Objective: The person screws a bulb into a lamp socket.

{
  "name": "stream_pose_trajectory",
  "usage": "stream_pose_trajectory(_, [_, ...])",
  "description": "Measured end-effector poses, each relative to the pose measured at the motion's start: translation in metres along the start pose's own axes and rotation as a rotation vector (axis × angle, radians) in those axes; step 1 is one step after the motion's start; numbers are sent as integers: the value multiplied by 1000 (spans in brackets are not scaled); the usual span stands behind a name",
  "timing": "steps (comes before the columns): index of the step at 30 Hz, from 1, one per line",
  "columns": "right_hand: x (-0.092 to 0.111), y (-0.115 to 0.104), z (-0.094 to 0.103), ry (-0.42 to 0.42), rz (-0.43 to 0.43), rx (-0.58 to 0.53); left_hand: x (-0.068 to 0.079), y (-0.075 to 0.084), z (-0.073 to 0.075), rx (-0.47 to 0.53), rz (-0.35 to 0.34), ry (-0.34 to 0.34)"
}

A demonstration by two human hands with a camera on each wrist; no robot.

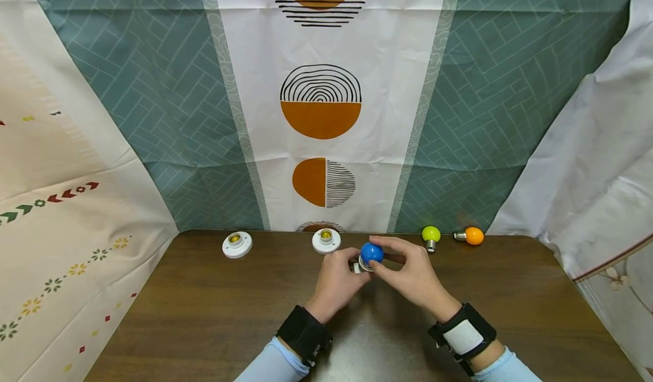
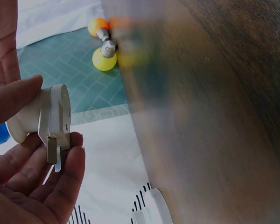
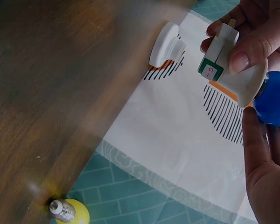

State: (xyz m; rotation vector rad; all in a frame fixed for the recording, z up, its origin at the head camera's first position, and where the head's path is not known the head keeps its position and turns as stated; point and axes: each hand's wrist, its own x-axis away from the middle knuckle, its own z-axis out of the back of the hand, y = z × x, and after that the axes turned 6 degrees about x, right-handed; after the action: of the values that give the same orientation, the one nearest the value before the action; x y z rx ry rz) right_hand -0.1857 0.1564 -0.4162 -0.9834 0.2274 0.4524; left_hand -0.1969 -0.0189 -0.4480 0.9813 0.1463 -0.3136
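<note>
- Light-blue sleeves [image 1: 272,365] nearest the camera; black wrist straps [image 1: 465,334] above them; both forearms over the brown tabletop [image 1: 204,314].
- Left hand [image 1: 339,277]: thumb on one side, curled fingers on the other, gripping white plug-in lamp holder [image 2: 49,112]; two flat prongs [image 2: 52,150] stick out of its back; switch [image 3: 210,71] on its side.
- Right hand [image 1: 415,271]: thumb and fingers parted only by the globe's width, pinching blue bulb [image 1: 372,253] from opposite sides.
- Bulb and holder are held up between the hands, right of the tabletop's middle, toward the far edge.
- Key relation: bulb and holder look in line on one long axis; globe at the right hand's end, prongs facing away from it; metal base meets the holder's mouth, depth in the thread can't tell; right hand nearer the bulb.
- Far edge: round white sockets at far left corner [image 1: 236,251] and near middle [image 1: 326,249]; yellow-green bulb [image 1: 431,234] and orange bulb [image 1: 474,236] toward far right corner, base ends pointing different ways.
</note>
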Motion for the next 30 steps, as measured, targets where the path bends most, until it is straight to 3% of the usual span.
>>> stream_pose_trajectory(8, [2,-26,6,4,2,-17,0,0,-1,-11,-5,7])
stream_pose_trajectory(15, [0,0,0,-28,-8,6,0,1,0,2,10,-5])
stream_pose_trajectory(22, [-1,4,0,-8,-1,-5,0,1,0,4,14,-14])
stream_pose_trajectory(30, [0,-25,7,-30,-34,-20,-1,1,0,6,9,-14])
